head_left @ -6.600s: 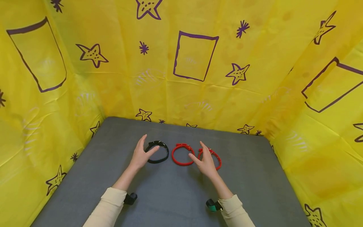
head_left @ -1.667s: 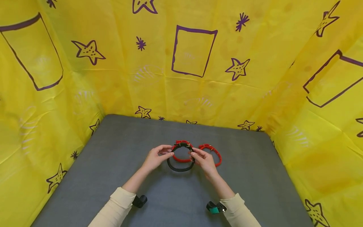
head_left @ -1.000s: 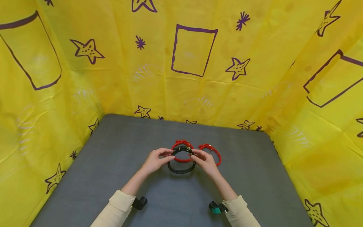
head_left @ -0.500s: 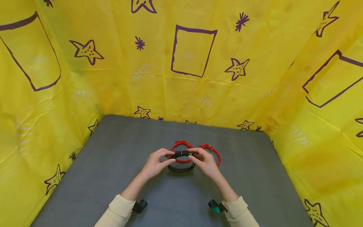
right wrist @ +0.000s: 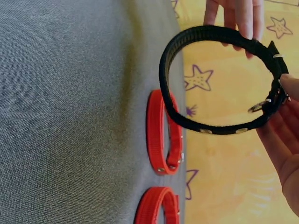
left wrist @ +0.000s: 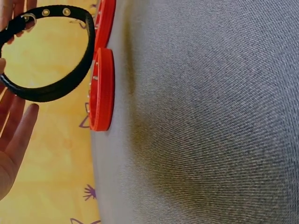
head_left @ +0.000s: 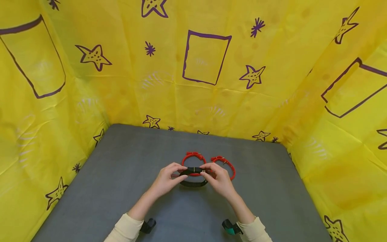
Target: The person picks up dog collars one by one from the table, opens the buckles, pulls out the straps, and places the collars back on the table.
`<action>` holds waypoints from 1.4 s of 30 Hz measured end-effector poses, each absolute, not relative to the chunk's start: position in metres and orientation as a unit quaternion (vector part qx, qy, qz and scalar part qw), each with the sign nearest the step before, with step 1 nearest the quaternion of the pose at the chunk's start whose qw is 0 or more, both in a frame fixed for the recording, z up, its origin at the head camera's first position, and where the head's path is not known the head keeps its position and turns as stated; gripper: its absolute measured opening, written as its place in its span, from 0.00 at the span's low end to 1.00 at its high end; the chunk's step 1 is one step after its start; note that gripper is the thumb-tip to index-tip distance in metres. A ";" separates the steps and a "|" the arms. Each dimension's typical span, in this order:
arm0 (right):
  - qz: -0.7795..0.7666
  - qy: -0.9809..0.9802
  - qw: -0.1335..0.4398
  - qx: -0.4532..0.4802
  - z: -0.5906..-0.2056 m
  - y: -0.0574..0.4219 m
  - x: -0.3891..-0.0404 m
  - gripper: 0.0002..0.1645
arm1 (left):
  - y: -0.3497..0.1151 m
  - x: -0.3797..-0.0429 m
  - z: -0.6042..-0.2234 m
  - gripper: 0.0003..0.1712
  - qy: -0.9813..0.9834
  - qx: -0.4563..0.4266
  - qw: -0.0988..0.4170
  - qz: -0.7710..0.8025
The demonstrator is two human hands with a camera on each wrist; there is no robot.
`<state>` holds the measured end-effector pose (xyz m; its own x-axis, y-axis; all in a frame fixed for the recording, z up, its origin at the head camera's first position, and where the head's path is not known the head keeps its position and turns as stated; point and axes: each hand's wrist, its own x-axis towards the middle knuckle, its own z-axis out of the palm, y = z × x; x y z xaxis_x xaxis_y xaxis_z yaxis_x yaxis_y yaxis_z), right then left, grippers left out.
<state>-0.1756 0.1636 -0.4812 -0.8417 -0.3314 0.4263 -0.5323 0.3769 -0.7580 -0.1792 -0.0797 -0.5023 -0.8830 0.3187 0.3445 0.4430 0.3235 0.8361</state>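
One black collar (head_left: 193, 177), buckled loop, lifted off grey table (head_left: 121, 174), held between both hands. Left hand (head_left: 166, 178) pinches collar's left side; right hand (head_left: 219, 179) pinches right side at buckle (right wrist: 259, 106). Two red collars (head_left: 194, 158) (head_left: 225, 163) lie flat on table just behind, side by side, untouched. Yellow backdrop (head_left: 211, 101) with purple stars and rectangles on three sides.
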 end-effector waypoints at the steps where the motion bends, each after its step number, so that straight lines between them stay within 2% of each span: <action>1: 0.485 -0.825 0.111 0.268 -0.484 0.164 -0.175 0.13 | -0.079 -0.178 -0.501 0.17 -0.815 -0.233 0.055 -0.528; 7: 0.443 -0.826 0.155 0.311 -0.487 0.163 -0.174 0.14 | -0.075 -0.174 -0.493 0.22 -0.835 -0.253 0.084 -0.481; 12: 0.417 -0.830 0.164 0.333 -0.487 0.161 -0.174 0.14 | -0.070 -0.174 -0.487 0.23 -0.843 -0.278 0.119 -0.446; 22: 0.405 -0.821 0.172 0.364 -0.490 0.158 -0.172 0.16 | -0.067 -0.171 -0.486 0.17 -0.843 -0.297 0.138 -0.427; 27: 0.406 -0.821 0.178 0.361 -0.491 0.157 -0.170 0.16 | -0.067 -0.171 -0.489 0.16 -0.838 -0.293 0.134 -0.441; 36: 0.416 -0.812 0.186 0.366 -0.494 0.156 -0.169 0.13 | -0.069 -0.171 -0.494 0.16 -0.821 -0.280 0.094 -0.489; 42: 0.432 -0.807 0.188 0.355 -0.495 0.155 -0.168 0.16 | -0.068 -0.170 -0.497 0.16 -0.808 -0.283 0.104 -0.507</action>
<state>-0.1678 0.1548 -0.4951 -0.6765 -0.4113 0.6108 -0.7364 0.3740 -0.5638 -0.1703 -0.0683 -0.4966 -0.8182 0.3517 0.4548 0.5626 0.3266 0.7595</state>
